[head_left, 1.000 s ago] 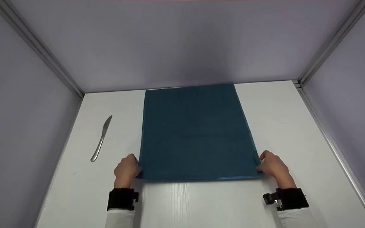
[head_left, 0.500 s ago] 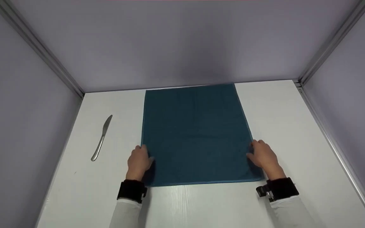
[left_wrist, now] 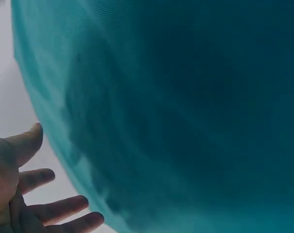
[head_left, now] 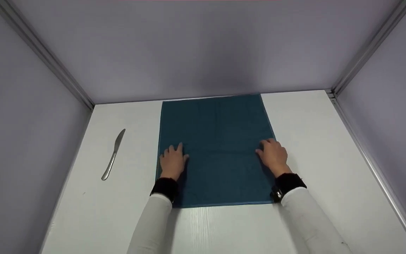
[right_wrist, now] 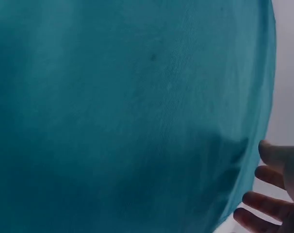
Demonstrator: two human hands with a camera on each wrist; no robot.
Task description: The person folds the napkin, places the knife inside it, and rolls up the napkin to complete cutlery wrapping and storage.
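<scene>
Pale lilac walls with metal corner rails (head_left: 367, 49) enclosed a white desk (head_left: 315, 141). One teal cloth (head_left: 217, 134) lay flat at the desk's middle, reaching the back wall. Two hands, left (head_left: 172, 161) and right (head_left: 274, 156), pressed flat on it with fingers released and straight; one knife (head_left: 113, 154) lay well apart, left.

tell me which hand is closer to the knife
Left. The left hand rests on the teal cloth near its left edge, beside the knife; the right hand lies across the cloth.
</scene>
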